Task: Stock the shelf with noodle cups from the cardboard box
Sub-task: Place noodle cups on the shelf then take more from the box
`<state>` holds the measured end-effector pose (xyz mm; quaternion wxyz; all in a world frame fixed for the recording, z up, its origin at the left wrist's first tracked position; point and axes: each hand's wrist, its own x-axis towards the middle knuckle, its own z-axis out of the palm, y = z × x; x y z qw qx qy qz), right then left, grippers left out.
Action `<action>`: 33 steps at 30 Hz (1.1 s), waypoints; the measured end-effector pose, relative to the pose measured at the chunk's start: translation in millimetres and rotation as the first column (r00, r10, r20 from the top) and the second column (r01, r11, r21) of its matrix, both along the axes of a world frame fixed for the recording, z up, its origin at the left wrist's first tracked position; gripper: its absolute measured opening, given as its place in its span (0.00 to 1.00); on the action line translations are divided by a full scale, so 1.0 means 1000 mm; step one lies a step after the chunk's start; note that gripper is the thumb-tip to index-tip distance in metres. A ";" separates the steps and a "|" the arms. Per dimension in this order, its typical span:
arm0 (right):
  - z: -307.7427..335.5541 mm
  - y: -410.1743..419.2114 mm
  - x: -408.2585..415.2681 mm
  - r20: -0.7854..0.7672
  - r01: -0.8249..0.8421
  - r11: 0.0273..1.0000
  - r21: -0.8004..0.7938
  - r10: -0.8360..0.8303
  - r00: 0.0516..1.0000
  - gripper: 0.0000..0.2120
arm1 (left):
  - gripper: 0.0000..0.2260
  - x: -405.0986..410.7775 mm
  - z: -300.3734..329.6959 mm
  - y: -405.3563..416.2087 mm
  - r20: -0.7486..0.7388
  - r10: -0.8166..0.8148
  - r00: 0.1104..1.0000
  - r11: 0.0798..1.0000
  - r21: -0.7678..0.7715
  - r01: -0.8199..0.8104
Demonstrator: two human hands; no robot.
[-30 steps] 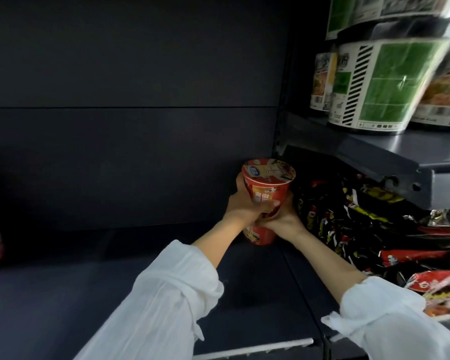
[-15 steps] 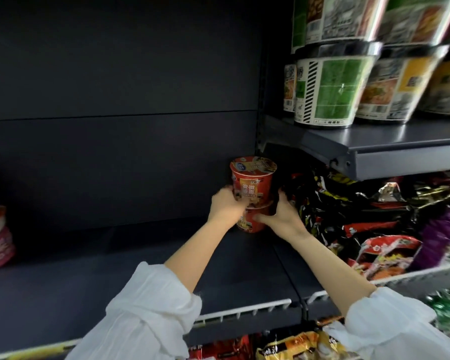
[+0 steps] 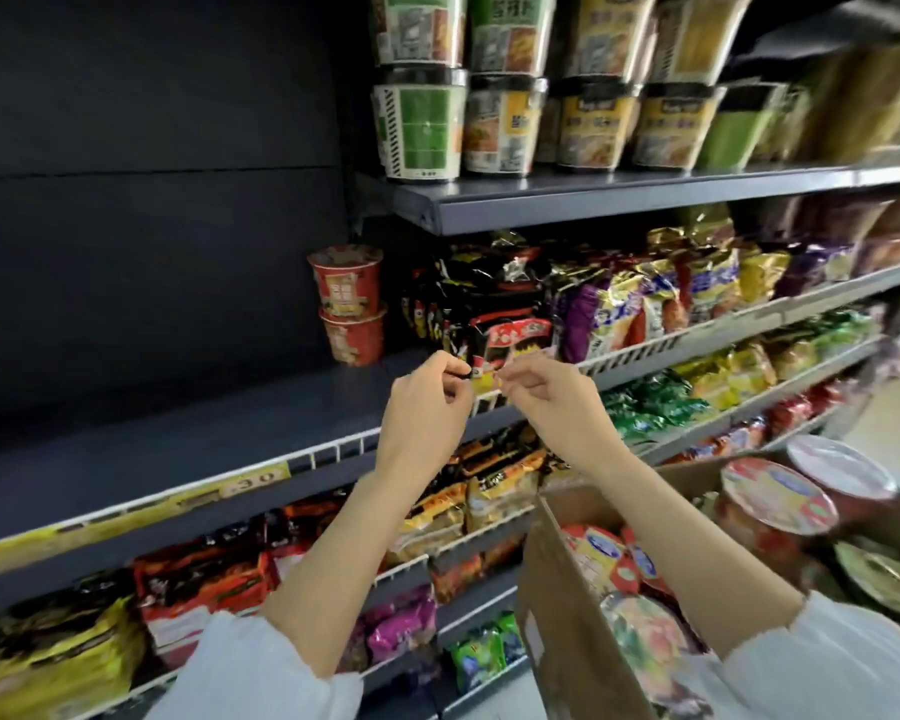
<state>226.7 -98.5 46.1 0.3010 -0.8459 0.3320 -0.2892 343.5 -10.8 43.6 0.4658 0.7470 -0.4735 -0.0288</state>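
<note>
While both forearms reach forward, left hand and right hand hover, fingers loosely curled, empty.

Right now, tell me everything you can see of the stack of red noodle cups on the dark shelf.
The stack of red noodle cups is two cups, one upright on the other, both red with printed labels that look like paper or plastic and pale lid rims. It stands at the back right of the dark shelf, close beside the black noodle packets. Neither hand touches it.
</note>
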 end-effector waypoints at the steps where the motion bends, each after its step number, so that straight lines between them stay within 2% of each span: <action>1: -0.003 0.000 -0.020 -0.019 0.036 0.999 0.012 -0.036 0.999 0.10 | 0.07 -0.019 -0.004 -0.001 -0.006 -0.029 1.000 0.999 0.014 0.029; 8: -0.037 -0.024 -0.148 -0.156 0.228 0.969 0.090 -0.213 0.965 0.11 | 0.07 -0.134 -0.037 -0.037 -0.068 -0.197 0.978 0.966 0.156 0.206; 14: -0.060 -0.086 -0.234 -0.236 0.281 0.958 0.057 -0.261 0.936 0.13 | 0.10 -0.220 -0.062 -0.110 -0.060 -0.238 0.969 0.927 0.284 0.245; 16: -0.073 -0.117 -0.258 -0.280 0.264 0.962 0.072 -0.234 0.931 0.17 | 0.16 -0.247 -0.075 -0.141 -0.025 -0.260 0.965 0.884 0.396 0.249; 19: -0.092 -0.165 -0.291 -0.397 0.251 0.966 0.063 -0.207 0.894 0.23 | 0.31 -0.280 -0.100 -0.186 0.012 -0.244 0.970 0.795 0.575 0.193; 21: -0.104 -0.192 -0.309 -0.435 0.202 0.978 0.052 -0.160 0.886 0.29 | 0.39 -0.295 -0.117 -0.208 -0.018 -0.205 0.979 0.751 0.638 0.169; 24: -0.120 -0.221 -0.328 -0.457 0.136 0.989 0.058 -0.095 0.884 0.37 | 0.50 -0.309 -0.129 -0.230 -0.058 -0.110 0.992 0.730 0.673 0.120; 26: -0.126 -0.240 -0.331 -0.498 0.102 0.993 0.062 -0.058 0.865 0.39 | 0.54 -0.315 -0.130 -0.239 -0.063 -0.065 0.996 0.721 0.687 0.090; 29: -0.128 -0.265 -0.330 -0.520 0.041 0.997 0.064 -0.002 0.854 0.36 | 0.54 -0.317 -0.135 -0.248 -0.104 -0.031 0.994 0.739 0.667 0.092; 33: -0.136 -0.285 -0.338 -0.561 0.042 0.999 -0.006 -0.038 0.827 0.35 | 0.48 -0.315 -0.137 -0.240 -0.107 0.067 0.992 0.830 0.558 0.004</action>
